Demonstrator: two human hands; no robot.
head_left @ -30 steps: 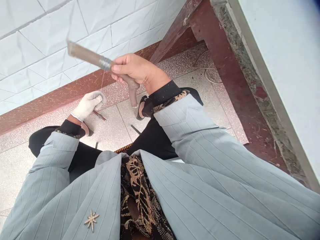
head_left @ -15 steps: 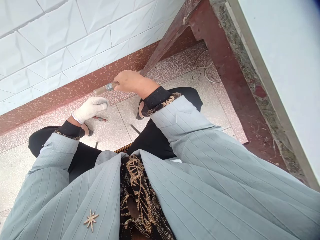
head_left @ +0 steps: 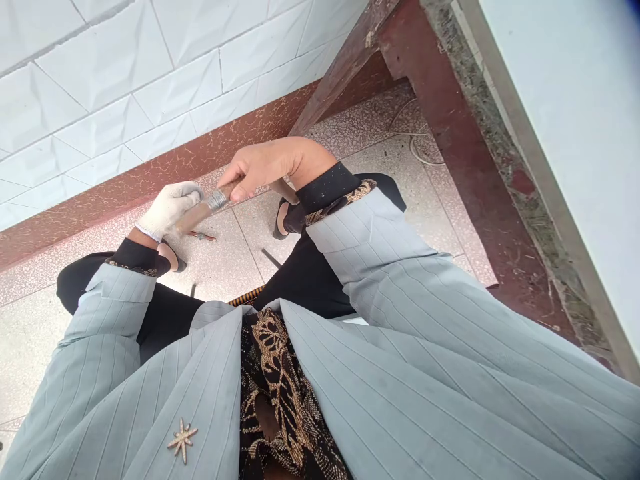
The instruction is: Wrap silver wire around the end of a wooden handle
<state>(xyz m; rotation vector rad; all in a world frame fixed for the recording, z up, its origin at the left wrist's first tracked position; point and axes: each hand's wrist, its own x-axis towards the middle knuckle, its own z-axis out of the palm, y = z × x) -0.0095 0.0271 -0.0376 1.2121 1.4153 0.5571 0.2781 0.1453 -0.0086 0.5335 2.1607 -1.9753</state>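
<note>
My right hand (head_left: 265,167) is bare and closed round the wooden handle of a brush (head_left: 217,199). Silvery wire binds its neck, and the handle's other end sticks out beneath my wrist. The pale, blurred brush head slants down and left, right beside my left hand (head_left: 170,208); whether they touch I cannot tell. A white knit glove covers that left hand, whose fingers are curled closed; what they hold, if anything, is hidden. Below the brush head, a thin reddish stick (head_left: 204,236) with a greyish band lies on the floor, partly covered.
White tiled wall (head_left: 140,73) with a reddish-brown skirting (head_left: 120,180) runs along the front. A reddish-brown frame (head_left: 440,100) and a pale panel (head_left: 565,107) stand at the right. White cable (head_left: 423,152) lies on the speckled floor (head_left: 225,260). My knees are spread on both sides.
My right hand has turned, swinging the brush head down and left to beside the glove. My gloved left hand has shifted slightly up and left, its fingers drawn in.
</note>
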